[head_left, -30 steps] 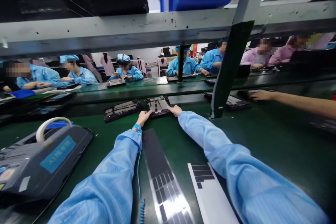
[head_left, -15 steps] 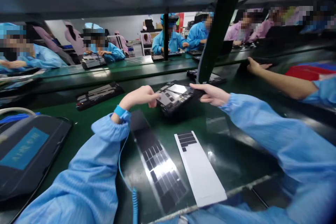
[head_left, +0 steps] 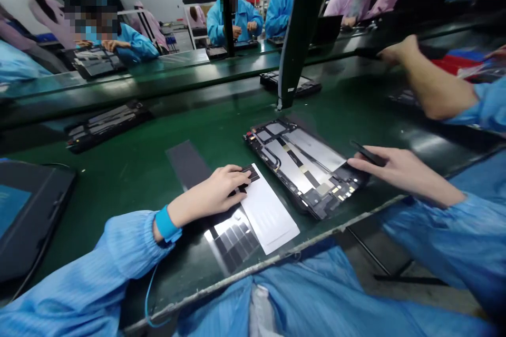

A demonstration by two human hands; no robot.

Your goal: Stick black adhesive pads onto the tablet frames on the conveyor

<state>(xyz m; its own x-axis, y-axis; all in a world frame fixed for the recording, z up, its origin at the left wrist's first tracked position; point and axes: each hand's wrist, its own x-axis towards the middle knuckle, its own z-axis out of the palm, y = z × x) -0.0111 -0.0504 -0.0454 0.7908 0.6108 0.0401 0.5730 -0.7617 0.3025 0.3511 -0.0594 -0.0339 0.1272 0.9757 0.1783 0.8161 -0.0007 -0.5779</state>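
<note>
My left hand (head_left: pixel 221 189) lies palm down with fingers outstretched on the upper end of a white sheet (head_left: pixel 272 216), touching its black adhesive pads (head_left: pixel 250 172). Under my wrist runs a clear strip with dark rectangles (head_left: pixel 237 242), partly hidden. To the right, an opened flat electronic device (head_left: pixel 304 166) rests on the green bench, its silver panels, ribbon cable and boards exposed. My right hand (head_left: pixel 399 168) is beside its right corner, closed around a slim black tool (head_left: pixel 367 154). Whether the fingertips touch the device I cannot tell.
Another opened device (head_left: pixel 106 124) lies at the back left, and one more (head_left: pixel 292 84) behind the dark upright post (head_left: pixel 300 31). A dark case (head_left: pixel 35 221) stands at left. A co-worker's arm (head_left: pixel 438 79) reaches in at right. A blue cord (head_left: pixel 149 295) hangs from my wristband.
The device, held tilted between both hands before, now lies flat on the bench. My left hand has moved from it onto the white sheet. The view has tipped down and shifted.
</note>
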